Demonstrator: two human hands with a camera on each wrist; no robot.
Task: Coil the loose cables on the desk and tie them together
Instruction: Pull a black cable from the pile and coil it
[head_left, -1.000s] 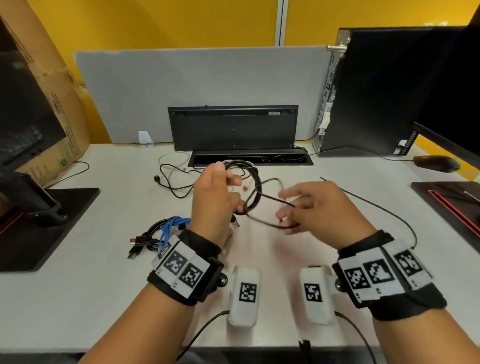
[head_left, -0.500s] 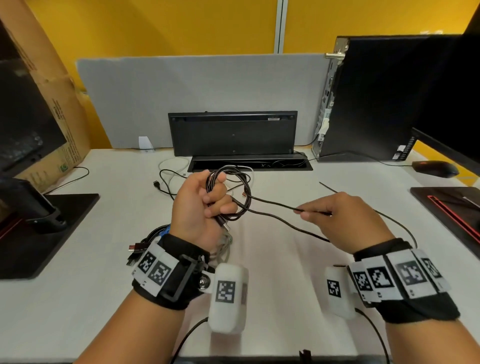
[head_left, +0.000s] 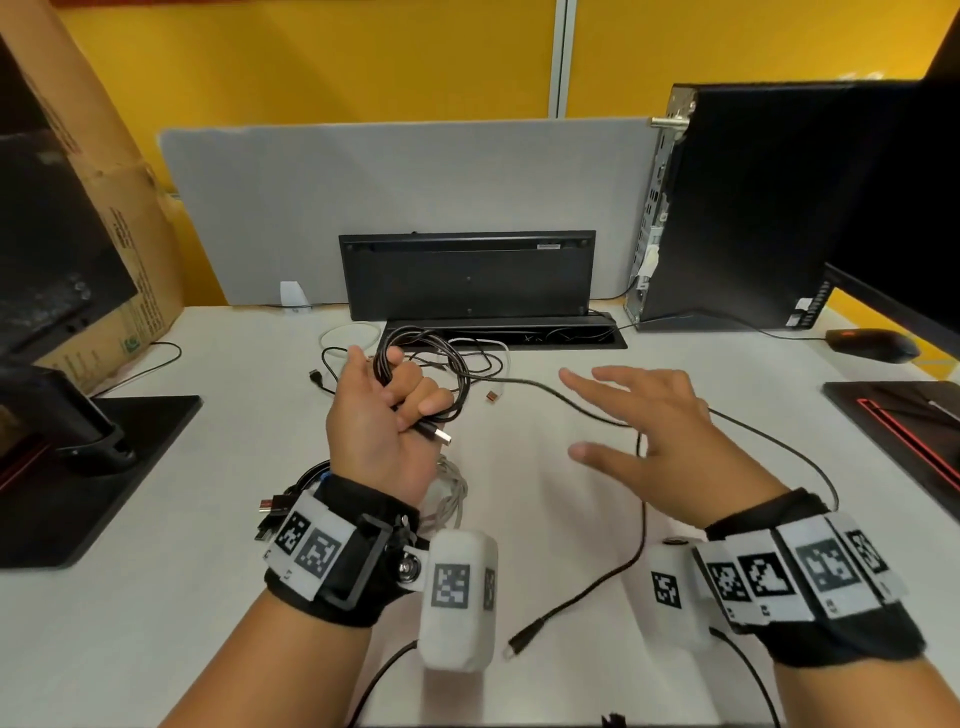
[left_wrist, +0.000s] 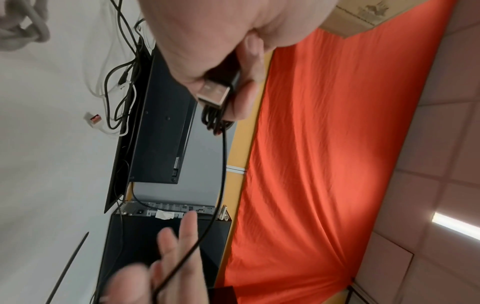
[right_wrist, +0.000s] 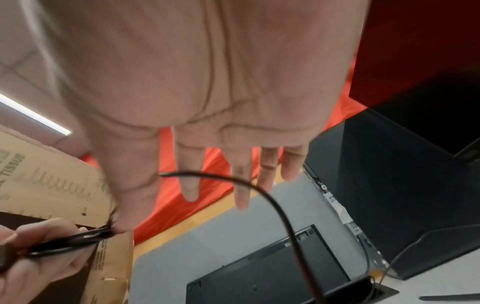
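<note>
My left hand (head_left: 410, 400) is raised over the desk and grips a coil of black USB cable (head_left: 447, 374). The cable's silver plug (head_left: 441, 434) sticks out below my fingers, close up in the left wrist view as the plug (left_wrist: 213, 94). The loose tail (head_left: 550, 389) runs right from the coil and passes under my right hand (head_left: 576, 410). From there it drops toward me and ends in a small connector (head_left: 519, 644). My right hand is open with spread fingers (right_wrist: 241, 185) and holds nothing; the tail (right_wrist: 259, 189) crosses in front of them.
A black and blue cable bundle (head_left: 291, 493) and a grey coil (head_left: 452, 488) lie by my left wrist. White and thin black cables (head_left: 353, 338) lie near the cable tray (head_left: 597, 338). An upright keyboard (head_left: 467, 275), PC tower (head_left: 753, 208), mouse (head_left: 872, 345), monitor stand (head_left: 78, 441) and cardboard box (head_left: 130, 260) ring the desk.
My right hand let go of the cable tail and spread open. The tail fell slack onto the desk. My left hand still grips the coil, now turned with the plug showing.
</note>
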